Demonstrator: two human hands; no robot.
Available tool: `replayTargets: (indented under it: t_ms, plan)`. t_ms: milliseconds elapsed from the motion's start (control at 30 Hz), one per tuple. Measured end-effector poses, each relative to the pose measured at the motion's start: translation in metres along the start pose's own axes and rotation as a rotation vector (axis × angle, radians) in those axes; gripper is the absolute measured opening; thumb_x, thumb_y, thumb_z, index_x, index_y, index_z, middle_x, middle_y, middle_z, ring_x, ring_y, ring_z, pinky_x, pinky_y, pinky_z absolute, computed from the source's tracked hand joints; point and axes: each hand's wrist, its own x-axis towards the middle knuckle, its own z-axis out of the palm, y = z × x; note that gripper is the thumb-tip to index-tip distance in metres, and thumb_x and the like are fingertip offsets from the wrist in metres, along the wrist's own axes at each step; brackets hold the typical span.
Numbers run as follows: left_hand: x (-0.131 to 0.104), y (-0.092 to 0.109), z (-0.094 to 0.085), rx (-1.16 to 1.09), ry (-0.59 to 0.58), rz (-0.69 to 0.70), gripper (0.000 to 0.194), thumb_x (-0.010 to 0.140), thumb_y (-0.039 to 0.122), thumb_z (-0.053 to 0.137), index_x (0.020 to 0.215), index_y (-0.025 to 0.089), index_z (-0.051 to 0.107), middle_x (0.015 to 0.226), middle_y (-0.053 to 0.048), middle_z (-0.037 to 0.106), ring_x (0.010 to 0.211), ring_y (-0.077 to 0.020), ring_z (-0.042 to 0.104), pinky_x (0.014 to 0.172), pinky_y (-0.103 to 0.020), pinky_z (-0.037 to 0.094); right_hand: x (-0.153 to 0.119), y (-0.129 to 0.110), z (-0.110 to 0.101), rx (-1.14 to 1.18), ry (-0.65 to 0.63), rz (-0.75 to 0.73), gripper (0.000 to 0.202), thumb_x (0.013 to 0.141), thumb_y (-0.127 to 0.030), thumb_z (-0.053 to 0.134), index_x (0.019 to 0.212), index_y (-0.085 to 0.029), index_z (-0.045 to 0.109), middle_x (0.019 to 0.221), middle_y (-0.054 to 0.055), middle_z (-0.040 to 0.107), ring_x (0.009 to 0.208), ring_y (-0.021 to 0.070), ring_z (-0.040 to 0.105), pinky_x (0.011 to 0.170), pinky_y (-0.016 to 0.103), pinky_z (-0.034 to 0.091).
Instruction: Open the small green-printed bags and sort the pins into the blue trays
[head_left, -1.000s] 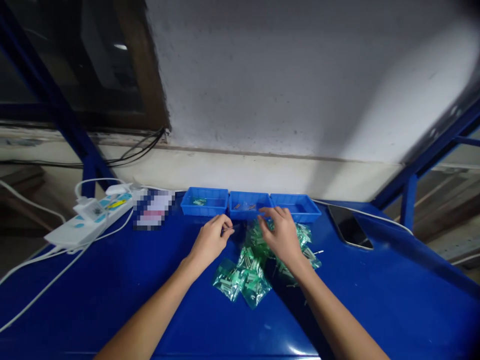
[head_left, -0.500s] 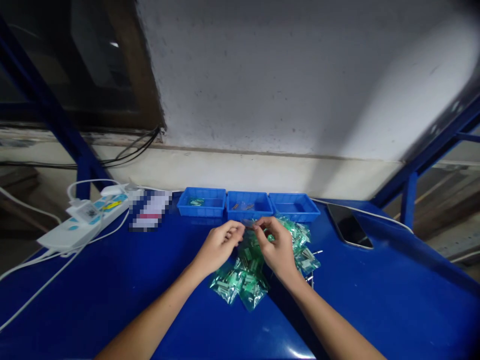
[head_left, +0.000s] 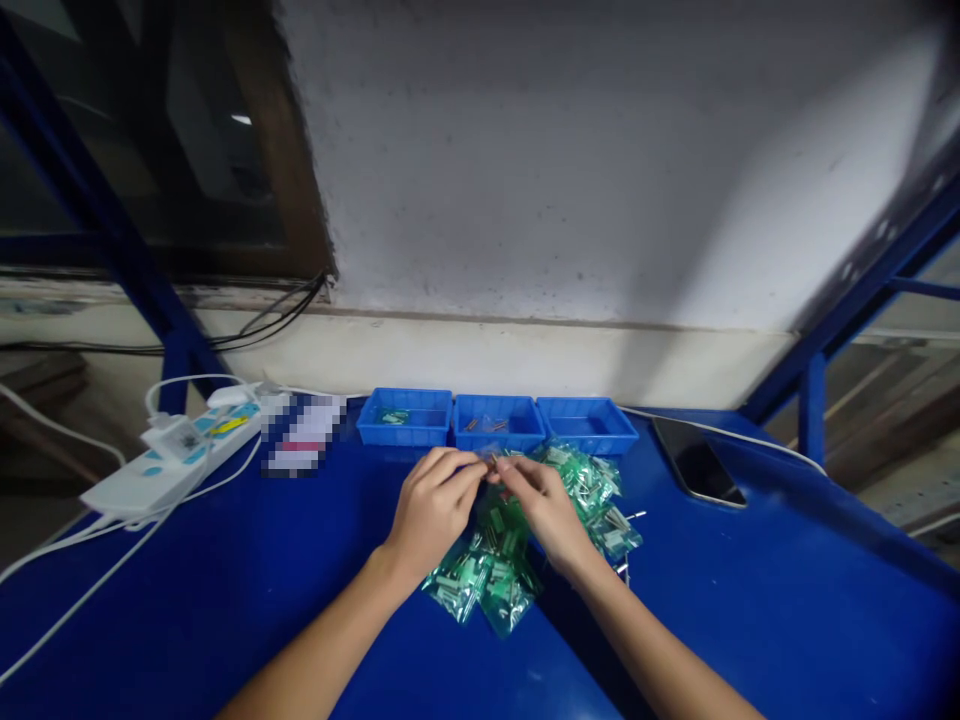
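Hands — drawn together since a second ago: left hand (head_left: 431, 508) and right hand (head_left: 544, 508) fingertips pinching one small clear packet (head_left: 491, 453) above green packets (head_left: 495, 565) — opening apparently underway.

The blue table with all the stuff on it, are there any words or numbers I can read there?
None can be read.
Pixelated card: blurred out.
White plastic power strip: coloured labels too small to read.
Small green plastic bags: any print too small to read.
Black flat phone: screen dark.
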Motion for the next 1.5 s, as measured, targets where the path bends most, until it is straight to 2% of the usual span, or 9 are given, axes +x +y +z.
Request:
replayTargets:
  t_ms: [167, 433, 533, 633, 700, 967, 1200, 1300, 1500]
  plan:
    - [-0.004, 0.0, 0.007, 0.042, -0.121, 0.037, 0.029, 0.088, 0.015, 0.047, 0.111, 0.024, 0.062, 0.114, -0.004, 0.063, 0.109, -0.0211, 0.053, 0.093, -0.039, 0.046, 0.007, 0.003, -0.008, 0.056, 0.229, 0.039, 0.034, 0.078, -0.046, 0.059, 0.082, -0.013, 0.065, 0.069, 0.005, 0.064, 0.063, 0.0166, 0.057, 0.06, 0.029, 0.045]
    - [-0.004, -0.006, 0.022, -0.003, -0.299, -0.227, 0.031, 0.087, 0.03, 0.05, 0.117, 0.022, 0.056, 0.119, -0.005, 0.061, 0.11, -0.0224, 0.055, 0.096, -0.041, 0.043, 0.017, -0.037, -0.057, -0.279, 1.002, -0.772, 0.019, 0.081, -0.019, 0.056, 0.1, -0.023, 0.059, 0.094, 0.006, 0.057, 0.087, 0.0192, 0.058, 0.077, 0.038, 0.05]
    - [-0.005, -0.003, 0.025, 0.006, -0.367, -0.251, 0.033, 0.085, 0.035, 0.053, 0.115, 0.022, 0.058, 0.114, -0.006, 0.064, 0.107, -0.0248, 0.057, 0.089, -0.04, 0.046, 0.026, -0.031, -0.06, -0.554, 0.797, -0.8, 0.021, 0.083, -0.015, 0.052, 0.101, -0.022, 0.059, 0.097, 0.008, 0.059, 0.093, 0.0214, 0.056, 0.082, 0.041, 0.047]
    - [-0.007, -0.001, 0.025, -0.002, -0.364, -0.293, 0.029, 0.083, 0.033, 0.055, 0.11, 0.023, 0.061, 0.102, -0.006, 0.067, 0.095, -0.024, 0.061, 0.082, -0.038, 0.048, 0.028, -0.009, -0.053, -0.83, 0.373, -0.589, 0.018, 0.085, -0.021, 0.051, 0.097, -0.019, 0.063, 0.095, 0.01, 0.063, 0.098, 0.0258, 0.054, 0.085, 0.043, 0.044]
    - [-0.007, -0.004, 0.026, -0.059, -0.309, -0.334, 0.026, 0.082, 0.026, 0.055, 0.107, 0.024, 0.061, 0.098, -0.005, 0.067, 0.087, -0.0207, 0.062, 0.079, -0.035, 0.048, 0.024, 0.004, -0.046, -0.88, 0.242, -0.448, 0.018, 0.086, -0.026, 0.051, 0.095, -0.019, 0.065, 0.088, 0.009, 0.064, 0.094, 0.0264, 0.054, 0.082, 0.042, 0.044]
    - [-0.002, -0.031, 0.018, -0.289, -0.205, -0.561, 0.026, 0.081, 0.021, 0.049, 0.105, 0.018, 0.059, 0.086, -0.004, 0.064, 0.073, -0.0147, 0.062, 0.069, -0.028, 0.049, 0.006, 0.005, -0.023, -0.701, 0.087, -0.343, 0.023, 0.091, -0.03, 0.044, 0.094, -0.02, 0.064, 0.076, 0.005, 0.064, 0.078, 0.0204, 0.056, 0.077, 0.034, 0.04]
    - [0.003, -0.029, -0.005, -0.172, -0.572, -0.402, 0.015, 0.069, 0.033, 0.066, 0.076, 0.019, 0.065, 0.078, 0.0, 0.059, 0.064, -0.0126, 0.054, 0.059, -0.024, 0.041, 0.003, 0.003, -0.02, -0.647, 0.038, -0.322, 0.023, 0.09, -0.031, 0.045, 0.096, -0.02, 0.064, 0.08, 0.005, 0.064, 0.08, 0.02, 0.056, 0.073, 0.032, 0.041]
    - [0.008, -0.026, -0.009, -0.233, -0.429, -0.448, 0.011, 0.074, 0.029, 0.063, 0.075, 0.018, 0.059, 0.064, 0.005, 0.052, 0.05, -0.008, 0.044, 0.049, -0.021, 0.035, 0.002, 0.001, -0.019, -0.552, 0.048, -0.288, 0.025, 0.089, -0.035, 0.046, 0.1, -0.02, 0.063, 0.076, 0.004, 0.062, 0.074, 0.0186, 0.057, 0.068, 0.03, 0.041]
    - [0.01, -0.014, -0.011, -0.208, 0.211, -0.301, 0.011, 0.081, 0.028, 0.06, 0.08, 0.018, 0.056, 0.082, -0.001, 0.055, 0.066, -0.0096, 0.054, 0.059, -0.02, 0.046, 0.002, -0.002, -0.009, 0.015, 0.079, 0.023, 0.045, 0.085, -0.052, 0.045, 0.112, -0.017, 0.051, 0.071, 0.001, 0.06, 0.061, 0.0146, 0.055, 0.056, 0.026, 0.043]
